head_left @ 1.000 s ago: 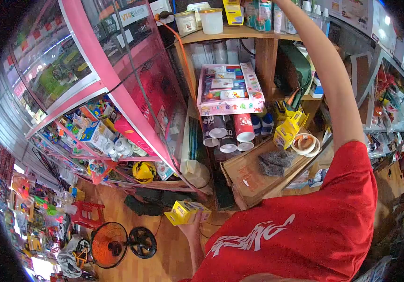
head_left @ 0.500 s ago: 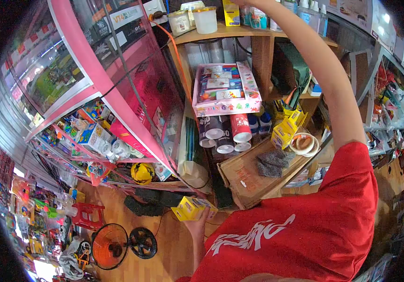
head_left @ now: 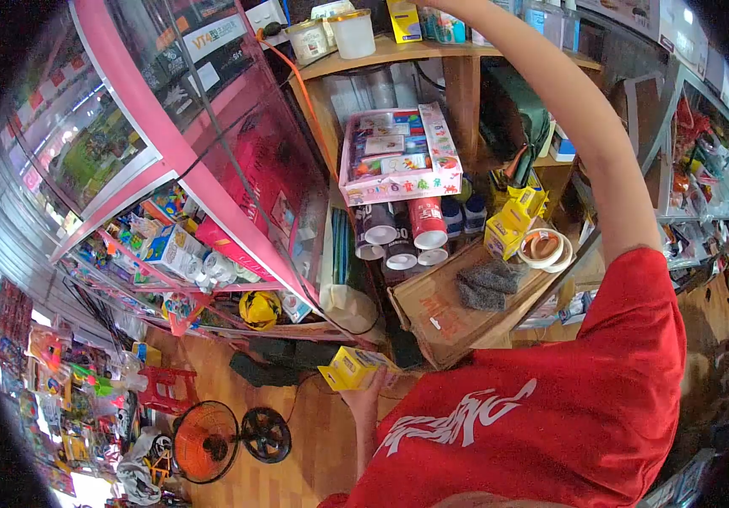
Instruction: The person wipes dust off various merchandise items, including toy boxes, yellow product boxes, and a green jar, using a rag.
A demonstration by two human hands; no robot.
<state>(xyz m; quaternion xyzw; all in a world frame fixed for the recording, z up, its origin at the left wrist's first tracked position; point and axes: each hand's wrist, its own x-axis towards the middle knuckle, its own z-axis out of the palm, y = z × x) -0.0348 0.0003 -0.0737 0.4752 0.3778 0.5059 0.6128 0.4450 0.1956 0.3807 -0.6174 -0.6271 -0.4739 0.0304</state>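
Note:
My left hand (head_left: pixel 366 396) is low in the middle of the view, its fingers wrapped round a yellow box (head_left: pixel 350 367). Across the right side my bare right arm stretches up to the shelf, where only a sliver of my right hand (head_left: pixel 434 3) shows at the top edge; its fingers are cut off. Just below that sliver, another yellow box (head_left: pixel 405 22) stands upright on the wooden shelf (head_left: pixel 381 57), beside tubs with gold lids (head_left: pixel 353 35).
A pink-framed glass cabinet (head_left: pixel 185 196) is at left. Below the shelf are a box of packets (head_left: pixel 401 184), cans (head_left: pixel 428 222), yellow boxes (head_left: pixel 506 230), tape rolls (head_left: pixel 546 251) and a cardboard box (head_left: pixel 440 322). A fan (head_left: pixel 204 442) and red stool (head_left: pixel 167 390) are on the floor.
The view has shifted slightly, moving the shelf items left and up. My left hand still holds its box, now turned a little and slightly farther right. My right hand shows less at the top edge.

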